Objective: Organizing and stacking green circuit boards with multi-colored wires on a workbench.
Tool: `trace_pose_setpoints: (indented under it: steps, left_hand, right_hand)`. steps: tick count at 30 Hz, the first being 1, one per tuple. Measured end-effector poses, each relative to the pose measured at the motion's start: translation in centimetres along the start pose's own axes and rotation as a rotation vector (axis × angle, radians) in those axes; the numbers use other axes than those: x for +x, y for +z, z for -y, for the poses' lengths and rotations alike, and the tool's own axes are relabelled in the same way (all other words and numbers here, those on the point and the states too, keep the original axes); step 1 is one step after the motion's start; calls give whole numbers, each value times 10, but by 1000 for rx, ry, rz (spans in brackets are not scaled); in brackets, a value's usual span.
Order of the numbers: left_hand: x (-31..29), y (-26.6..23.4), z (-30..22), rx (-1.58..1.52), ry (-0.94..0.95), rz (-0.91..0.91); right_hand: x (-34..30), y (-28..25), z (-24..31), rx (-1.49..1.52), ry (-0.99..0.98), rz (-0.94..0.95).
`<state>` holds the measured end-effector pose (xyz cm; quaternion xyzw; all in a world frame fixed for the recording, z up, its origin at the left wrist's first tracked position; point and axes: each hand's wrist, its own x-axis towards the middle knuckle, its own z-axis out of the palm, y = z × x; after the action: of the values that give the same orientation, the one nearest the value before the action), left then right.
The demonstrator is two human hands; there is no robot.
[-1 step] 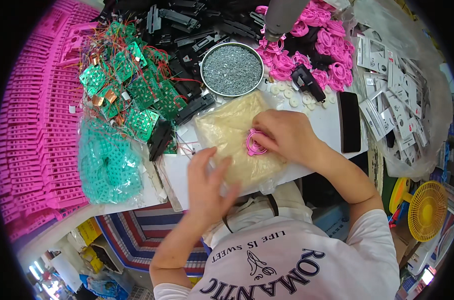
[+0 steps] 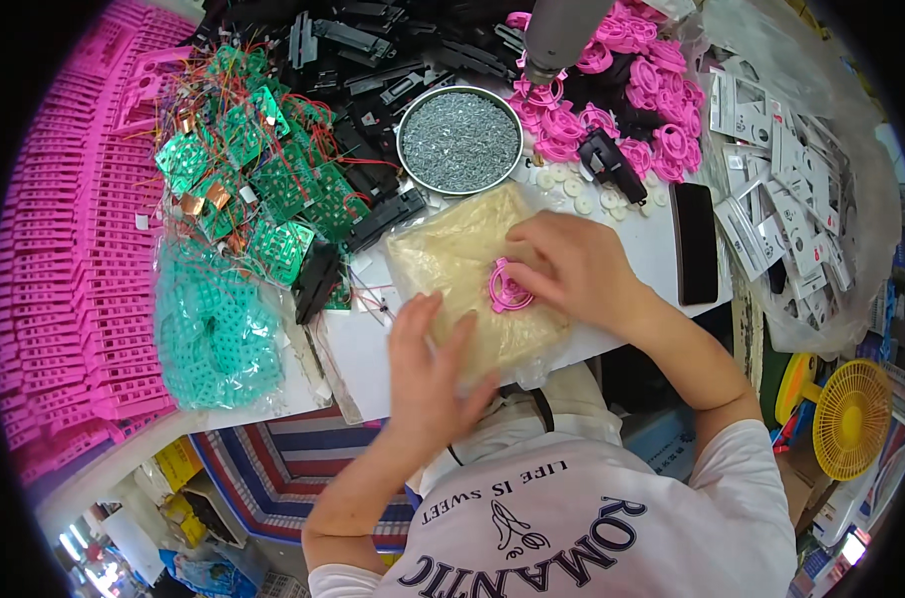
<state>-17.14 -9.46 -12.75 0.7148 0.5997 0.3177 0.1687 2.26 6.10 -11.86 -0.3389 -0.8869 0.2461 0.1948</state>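
Observation:
A pink ring-shaped plastic part [image 2: 498, 287] lies on a yellowish pad wrapped in clear plastic [image 2: 452, 249]. At the ring's right side is my right hand [image 2: 582, 267], its thumb at the rim and its index finger stretched out above, apart from the thumb. The ring seems to rest on the pad rather than in a grip. My left hand [image 2: 428, 374] is over the pad's lower left edge with fingers spread and nothing in them. Behind the pad stands a round metal tin [image 2: 401, 149] full of small screws.
Green circuit boards with wires [image 2: 283, 179] and a bag of teal mesh pieces [image 2: 218, 334] lie left. Pink ring parts [image 2: 662, 90] are heaped behind, near a dark hanging tool [image 2: 562, 40]. A black slab [image 2: 695, 244] and grey-white flat parts [image 2: 786, 179] lie right.
My right index finger has lifted away from the thumb and the ring. My left hand has shifted slightly right, its fingers still spread.

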Motion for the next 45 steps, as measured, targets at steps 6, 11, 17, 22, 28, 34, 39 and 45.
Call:
trace_pose_setpoints:
  steps: [6, 11, 17, 22, 28, 34, 39, 45]
  left_hand:
    - [3, 36, 0, 25, -13, 98]
    - [12, 28, 12, -26, 40, 158]
    - [9, 17, -3, 27, 74, 161]
    - [16, 22, -21, 52, 115, 150]
    - [32, 16, -42, 192, 132, 98]
    - [40, 15, -61, 213, 119, 88]
    - [64, 33, -63, 181, 225, 164]
    - [77, 41, -76, 68, 214, 194]
  right_hand:
    - [-49, 24, 0, 124, 158, -199]
    - [-57, 24, 6, 182, 183, -245]
    - [-113, -68, -56, -352, 505, -527]
    - [-158, -60, -81, -398, 719, -444]
    - [-168, -63, -96, -267, 737, -538]
    - [-266, -144, -47, 436, 577, -208]
    - [-396, -205, -20, 819, 946, -372]
    - [-453, -187, -55, -121, 1201, -438]
